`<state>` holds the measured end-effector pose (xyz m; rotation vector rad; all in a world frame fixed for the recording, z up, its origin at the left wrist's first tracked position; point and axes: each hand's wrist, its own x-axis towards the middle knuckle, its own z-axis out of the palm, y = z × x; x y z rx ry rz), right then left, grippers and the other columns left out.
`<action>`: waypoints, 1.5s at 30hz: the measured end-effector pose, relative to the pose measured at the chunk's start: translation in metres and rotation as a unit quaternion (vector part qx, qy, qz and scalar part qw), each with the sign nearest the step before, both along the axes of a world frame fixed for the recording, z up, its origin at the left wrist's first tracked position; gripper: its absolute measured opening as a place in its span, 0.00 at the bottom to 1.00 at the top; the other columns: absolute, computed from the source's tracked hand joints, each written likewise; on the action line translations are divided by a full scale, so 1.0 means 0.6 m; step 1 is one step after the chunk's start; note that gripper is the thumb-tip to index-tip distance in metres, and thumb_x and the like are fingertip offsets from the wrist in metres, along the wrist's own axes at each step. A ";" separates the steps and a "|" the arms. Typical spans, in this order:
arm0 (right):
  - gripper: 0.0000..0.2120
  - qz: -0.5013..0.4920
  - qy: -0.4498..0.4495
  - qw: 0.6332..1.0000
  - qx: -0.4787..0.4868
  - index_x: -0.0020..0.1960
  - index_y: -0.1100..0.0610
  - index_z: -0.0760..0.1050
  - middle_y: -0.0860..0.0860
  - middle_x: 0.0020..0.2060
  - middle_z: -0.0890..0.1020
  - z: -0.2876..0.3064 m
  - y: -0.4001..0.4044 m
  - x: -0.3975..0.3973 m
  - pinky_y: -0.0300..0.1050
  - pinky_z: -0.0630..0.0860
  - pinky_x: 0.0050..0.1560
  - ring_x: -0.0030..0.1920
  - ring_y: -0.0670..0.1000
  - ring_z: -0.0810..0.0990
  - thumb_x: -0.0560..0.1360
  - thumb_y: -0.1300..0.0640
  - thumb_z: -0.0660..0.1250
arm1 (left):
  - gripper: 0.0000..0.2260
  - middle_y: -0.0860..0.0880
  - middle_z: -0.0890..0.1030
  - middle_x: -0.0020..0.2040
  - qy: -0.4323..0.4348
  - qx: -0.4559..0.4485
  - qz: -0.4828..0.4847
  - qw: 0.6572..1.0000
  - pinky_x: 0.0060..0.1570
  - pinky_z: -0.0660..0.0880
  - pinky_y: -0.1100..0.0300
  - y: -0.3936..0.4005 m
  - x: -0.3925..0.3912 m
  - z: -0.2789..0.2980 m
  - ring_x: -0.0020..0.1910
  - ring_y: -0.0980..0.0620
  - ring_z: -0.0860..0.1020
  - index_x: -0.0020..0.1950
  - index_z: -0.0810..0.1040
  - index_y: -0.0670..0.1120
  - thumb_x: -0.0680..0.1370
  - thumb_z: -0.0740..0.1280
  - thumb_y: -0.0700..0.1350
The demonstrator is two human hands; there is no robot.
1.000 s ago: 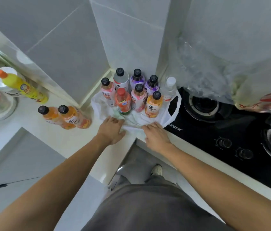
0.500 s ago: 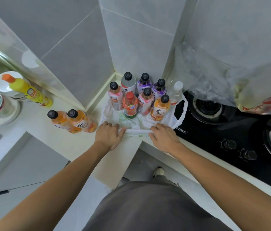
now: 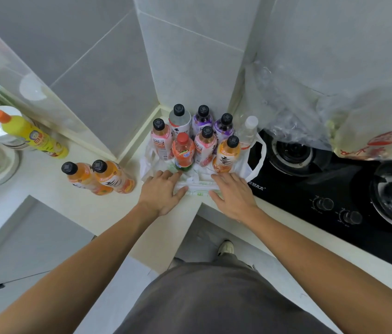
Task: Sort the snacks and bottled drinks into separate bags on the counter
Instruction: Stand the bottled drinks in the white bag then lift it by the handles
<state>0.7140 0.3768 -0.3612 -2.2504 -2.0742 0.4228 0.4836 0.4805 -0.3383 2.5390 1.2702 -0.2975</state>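
Head view: both hands lie flat with fingers spread on the white bag (image 3: 197,186), the left hand (image 3: 162,192) and right hand (image 3: 232,196) apart, holding nothing. Upright bottled drinks (image 3: 202,141) stand on the bag just beyond the fingertips; two orange bottles (image 3: 101,177) stand left of the left hand on the surface (image 3: 53,189).

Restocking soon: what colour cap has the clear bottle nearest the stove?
White; the clear bottle shows it in the head view, unlike its black-capped neighbours.

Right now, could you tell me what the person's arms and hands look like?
Both arms are bare up to the picture's edge, with no sleeves showing. The left hand and right hand wear no gloves; no rings, watch or bands are visible.
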 end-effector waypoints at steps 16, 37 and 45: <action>0.25 0.157 0.155 0.973 0.064 0.76 0.53 0.66 0.51 0.66 0.76 0.095 0.119 -0.235 0.53 0.75 0.63 0.66 0.54 0.74 0.81 0.46 0.63 | 0.18 0.51 0.78 0.61 -0.167 0.128 0.089 0.973 0.48 0.76 0.50 -0.050 -0.216 0.099 0.58 0.46 0.75 0.68 0.75 0.48 0.83 0.60 0.56; 0.30 0.031 0.250 0.966 0.054 0.66 0.51 0.69 0.52 0.57 0.77 0.076 0.216 -0.403 0.58 0.78 0.54 0.57 0.58 0.79 0.69 0.57 0.80 | 0.29 0.49 0.76 0.58 -0.277 -0.044 0.308 0.909 0.52 0.75 0.49 0.098 -0.330 0.052 0.55 0.46 0.76 0.66 0.69 0.51 0.71 0.79 0.51; 0.28 -0.067 0.300 0.941 0.144 0.60 0.45 0.72 0.44 0.52 0.77 0.111 0.150 -0.346 0.54 0.79 0.51 0.51 0.50 0.79 0.65 0.51 0.81 | 0.24 0.54 0.78 0.53 -0.282 0.016 0.247 0.927 0.46 0.73 0.54 0.072 -0.308 0.089 0.49 0.51 0.76 0.59 0.72 0.55 0.68 0.79 0.54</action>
